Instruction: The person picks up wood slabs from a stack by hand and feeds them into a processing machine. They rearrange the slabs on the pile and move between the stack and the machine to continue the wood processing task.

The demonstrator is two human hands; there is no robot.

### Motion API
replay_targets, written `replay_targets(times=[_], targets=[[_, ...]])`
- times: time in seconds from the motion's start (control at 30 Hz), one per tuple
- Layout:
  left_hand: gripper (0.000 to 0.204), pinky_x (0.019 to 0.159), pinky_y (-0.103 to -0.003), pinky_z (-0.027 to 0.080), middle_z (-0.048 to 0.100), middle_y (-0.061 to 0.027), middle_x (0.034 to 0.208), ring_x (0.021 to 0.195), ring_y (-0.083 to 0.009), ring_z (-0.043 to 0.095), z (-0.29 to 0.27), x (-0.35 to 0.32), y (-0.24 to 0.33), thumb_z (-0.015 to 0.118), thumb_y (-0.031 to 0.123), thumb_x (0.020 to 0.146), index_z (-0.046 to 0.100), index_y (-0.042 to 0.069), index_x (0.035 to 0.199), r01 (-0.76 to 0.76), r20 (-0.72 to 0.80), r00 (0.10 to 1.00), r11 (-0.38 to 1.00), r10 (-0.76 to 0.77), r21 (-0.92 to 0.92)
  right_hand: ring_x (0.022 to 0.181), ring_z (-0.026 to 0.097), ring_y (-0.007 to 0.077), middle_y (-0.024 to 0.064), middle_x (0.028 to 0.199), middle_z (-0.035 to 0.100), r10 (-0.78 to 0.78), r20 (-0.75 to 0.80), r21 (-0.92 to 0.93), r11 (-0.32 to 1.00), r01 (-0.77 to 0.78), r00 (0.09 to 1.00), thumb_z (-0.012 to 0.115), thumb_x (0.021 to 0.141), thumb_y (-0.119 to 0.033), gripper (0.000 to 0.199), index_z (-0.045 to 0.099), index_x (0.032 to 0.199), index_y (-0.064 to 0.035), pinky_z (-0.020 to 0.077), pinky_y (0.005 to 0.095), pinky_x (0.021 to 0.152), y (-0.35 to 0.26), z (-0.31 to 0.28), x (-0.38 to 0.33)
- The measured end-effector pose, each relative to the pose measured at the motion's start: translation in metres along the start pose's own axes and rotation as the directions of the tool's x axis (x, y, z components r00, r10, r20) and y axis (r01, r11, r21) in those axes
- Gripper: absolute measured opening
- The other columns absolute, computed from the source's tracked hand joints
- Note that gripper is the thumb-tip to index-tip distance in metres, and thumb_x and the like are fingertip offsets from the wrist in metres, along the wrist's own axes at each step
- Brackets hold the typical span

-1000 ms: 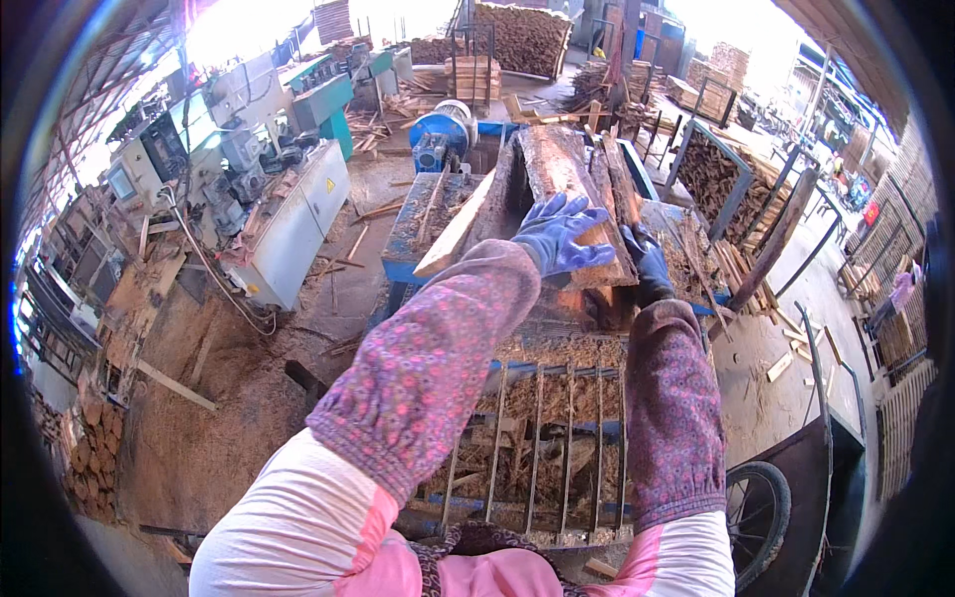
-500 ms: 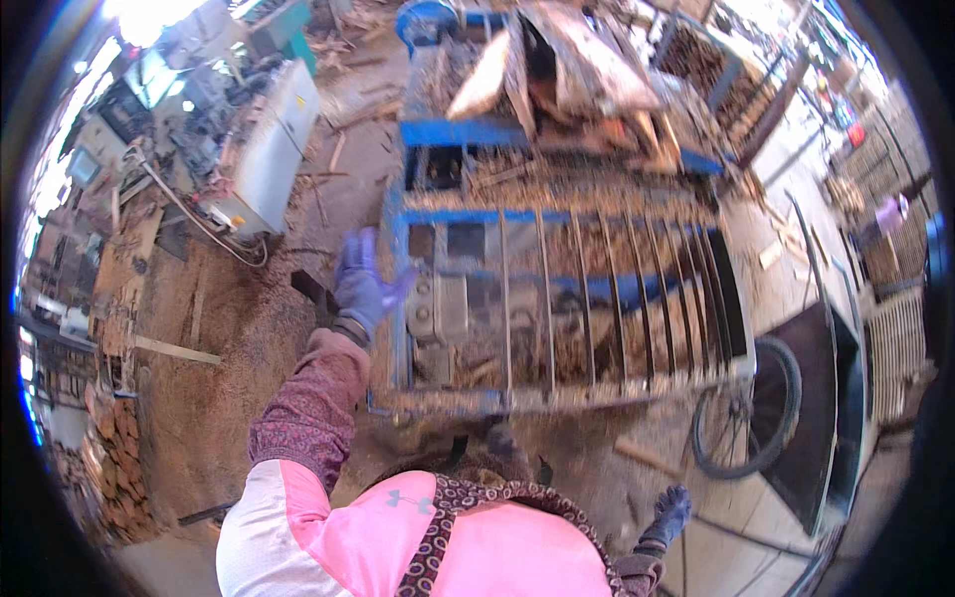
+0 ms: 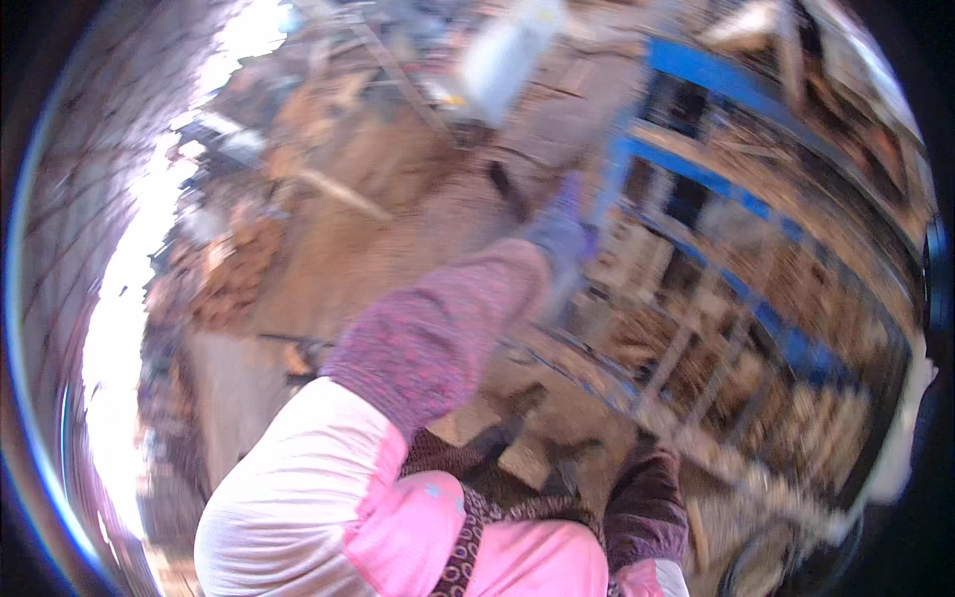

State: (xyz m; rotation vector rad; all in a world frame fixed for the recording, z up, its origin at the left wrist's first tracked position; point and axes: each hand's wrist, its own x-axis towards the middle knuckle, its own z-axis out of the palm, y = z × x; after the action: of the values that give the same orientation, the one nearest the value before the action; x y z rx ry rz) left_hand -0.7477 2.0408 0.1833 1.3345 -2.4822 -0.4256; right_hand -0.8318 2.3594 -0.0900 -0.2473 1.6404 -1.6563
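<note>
View swung round since 0.5 s ago: the blue-framed machine point(image 3: 696, 72), centred then, now sits tilted across 1 to 4 o'clock, and the white cabinet point(image 3: 512, 65) goes from 10 o'clock to 12. Wood slabs point(image 3: 741, 28), under both hands 1.0 s ago, are up at 1 to 2 o'clock, well apart from the left hand point(image 3: 560, 231). That hand, blue-gloved, is just off centre toward 1 o'clock, beside the machine's near-left corner; loosely open, a finger and the thumb standing apart, nothing seen in its hold. Whether it touches the frame, cannot tell. Right hand was plain at 5 o'clock 0.5 s ago; now only the dark right sleeve point(image 3: 647, 507) reads there, the hand itself hidden or lost in blur, so its opening and hold cannot be told. Edges: the machine's left side runs close by the left hand, its near edge slants from centre down to 4 o'clock, past the right sleeve. Open room: brown floor point(image 3: 348, 259) from 9 to 11 o'clock, with a loose plank point(image 3: 343, 194) lying at 10. Hard to make out: nearly everything is smeared; machine contents blur together, slabs and the machine's far end run into the dark rim, the wheel point(image 3: 764, 559) at 4 to 5 o'clock is cut off low, and glare washes out a strip at 8 to 11.
</note>
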Motion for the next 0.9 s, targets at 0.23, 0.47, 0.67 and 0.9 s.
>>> replay_targets(times=[0.23, 0.47, 0.67, 0.9], targets=[[0.1, 0.1, -0.044, 0.04, 0.043, -0.0289, 0.136, 0.116, -0.0426, 0.052, -0.049, 0.009, 0.031, 0.069, 0.037, 0.075, 0.01, 0.017, 0.152, 0.19, 0.233, 0.955, 0.982, -0.183, -0.006, 0.104, 0.058, 0.0209, 0.0105, 0.119, 0.06, 0.022, 0.073, 0.303, 0.952, -0.043, 0.997, 0.049, 0.095, -0.035, 0.044, 0.053, 0.129, -0.0066, 0.0466, 0.0314, 0.081, 0.001, 0.072, 0.1], [0.1, 0.098, -0.046, 0.04, 0.047, -0.0277, 0.131, 0.115, -0.0441, 0.05, -0.029, 0.012, 0.049, 0.069, 0.038, 0.075, 0.008, 0.013, 0.151, 0.14, 0.19, 0.973, 0.99, -0.132, -0.026, 0.123, 0.048, 0.0232, 0.0124, 0.138, 0.047, 0.029, 0.19, 0.363, 0.927, -0.097, 0.981, 0.041, 0.1, -0.035, 0.049, 0.043, 0.138, -0.0053, 0.0405, 0.034, 0.097, 0.023, 0.048, 0.152], [0.1, 0.101, -0.045, 0.038, 0.048, -0.0272, 0.131, 0.116, -0.0439, 0.05, -0.033, 0.003, 0.042, 0.068, 0.037, 0.075, 0.008, 0.011, 0.15, 0.158, 0.196, 0.97, 0.987, -0.147, -0.042, 0.122, 0.049, 0.0236, 0.0125, 0.135, 0.049, 0.077, 0.206, 0.205, 0.971, -0.12, 0.975, 0.043, 0.1, -0.03, 0.044, 0.046, 0.135, -0.0041, 0.04, 0.0346, 0.099, -0.005, 0.034, 0.107], [0.084, 0.091, -0.047, 0.045, 0.056, -0.0234, 0.119, 0.104, -0.0407, 0.058, -0.018, 0.007, 0.043, 0.067, 0.037, 0.078, 0.024, 0.01, 0.145, 0.14, 0.115, 0.985, 0.984, -0.128, -0.108, 0.121, 0.049, 0.0241, 0.0126, 0.132, 0.051, 0.196, 0.506, -0.108, 0.981, -0.164, 0.84, 0.045, 0.099, -0.024, 0.04, 0.048, 0.132, -0.0026, 0.0394, 0.0353, 0.101, -0.097, 0.01, -0.041]])
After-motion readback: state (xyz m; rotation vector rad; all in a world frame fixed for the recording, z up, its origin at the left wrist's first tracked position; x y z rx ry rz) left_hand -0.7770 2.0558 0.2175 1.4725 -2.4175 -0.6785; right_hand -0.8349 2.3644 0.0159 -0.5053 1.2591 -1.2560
